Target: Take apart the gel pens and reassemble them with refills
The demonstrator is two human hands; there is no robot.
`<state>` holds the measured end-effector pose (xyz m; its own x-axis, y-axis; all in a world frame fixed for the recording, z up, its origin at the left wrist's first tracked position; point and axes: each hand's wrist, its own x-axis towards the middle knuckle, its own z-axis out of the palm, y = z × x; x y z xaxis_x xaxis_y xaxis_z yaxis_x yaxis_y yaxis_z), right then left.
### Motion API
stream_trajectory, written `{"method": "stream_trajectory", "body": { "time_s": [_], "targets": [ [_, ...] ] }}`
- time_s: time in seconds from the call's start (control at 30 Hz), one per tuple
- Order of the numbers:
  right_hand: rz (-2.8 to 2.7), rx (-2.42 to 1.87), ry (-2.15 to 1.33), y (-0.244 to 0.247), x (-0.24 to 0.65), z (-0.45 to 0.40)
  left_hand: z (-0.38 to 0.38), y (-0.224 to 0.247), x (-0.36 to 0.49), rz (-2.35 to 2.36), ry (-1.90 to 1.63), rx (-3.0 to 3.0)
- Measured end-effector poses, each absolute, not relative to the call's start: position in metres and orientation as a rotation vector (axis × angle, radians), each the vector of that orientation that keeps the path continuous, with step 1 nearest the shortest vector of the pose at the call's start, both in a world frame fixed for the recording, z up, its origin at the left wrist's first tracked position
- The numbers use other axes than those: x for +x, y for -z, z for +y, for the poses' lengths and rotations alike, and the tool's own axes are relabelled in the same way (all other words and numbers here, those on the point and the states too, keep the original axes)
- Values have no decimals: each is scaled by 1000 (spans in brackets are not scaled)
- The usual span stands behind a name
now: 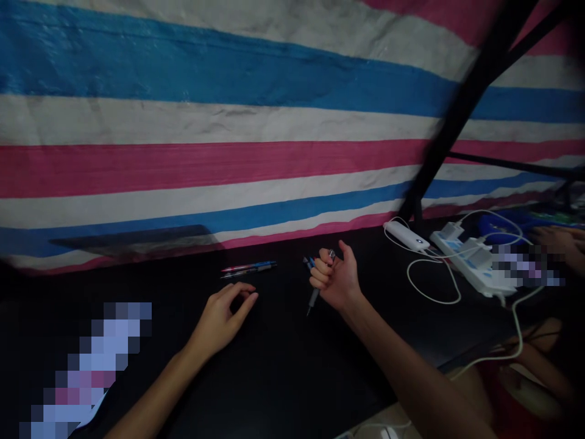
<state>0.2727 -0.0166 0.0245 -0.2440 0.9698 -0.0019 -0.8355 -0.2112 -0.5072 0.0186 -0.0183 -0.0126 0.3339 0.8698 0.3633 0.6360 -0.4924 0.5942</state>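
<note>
My right hand [337, 277] is raised over the black table, palm turned up, with its fingers curled round a pen [313, 297]. The pen's grey grip and tip point down to the left, and a shiny end shows by the thumb. Behind those fingers, something blue and dark [307, 262] is partly hidden; it looks like more pens. My left hand [222, 314] rests on the table with fingers bent and a gap between thumb and forefinger, holding nothing. Just beyond it lie several pens [249, 268] side by side, with red, blue and dark parts.
A white power strip [479, 268] with plugs and white cables stands on the right, beside a white power bank [406, 236]. Another person's hand [560, 241] is at the far right. A blurred-out sheet [98, 360] lies at left. Behind the table [274, 378] hangs a striped tarp [228, 164].
</note>
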Motion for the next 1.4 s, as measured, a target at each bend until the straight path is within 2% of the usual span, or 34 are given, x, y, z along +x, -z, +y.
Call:
{"method": "stream_trajectory", "body": {
  "time_s": [0.43, 0.73, 1.03, 1.23, 1.4],
  "targets": [
    [-538, -435, -1807, -22, 268, -18, -9, 9, 7, 1489, -977, 2507],
    [-494, -450, -1802, -21, 268, -15, -3, 23, 1, 1692, -733, 2520],
    [-566, -510, -1758, -24, 270, -14, -6, 16, 2, 1724, -721, 2490],
    [-611, -753, -1362, -24, 276, -2, -4, 22, -1, 1759, -680, 2491],
    [-928, -1140, -934, -9, 299, 12, -6, 20, 1, 1788, -666, 2486]
  ]
}}
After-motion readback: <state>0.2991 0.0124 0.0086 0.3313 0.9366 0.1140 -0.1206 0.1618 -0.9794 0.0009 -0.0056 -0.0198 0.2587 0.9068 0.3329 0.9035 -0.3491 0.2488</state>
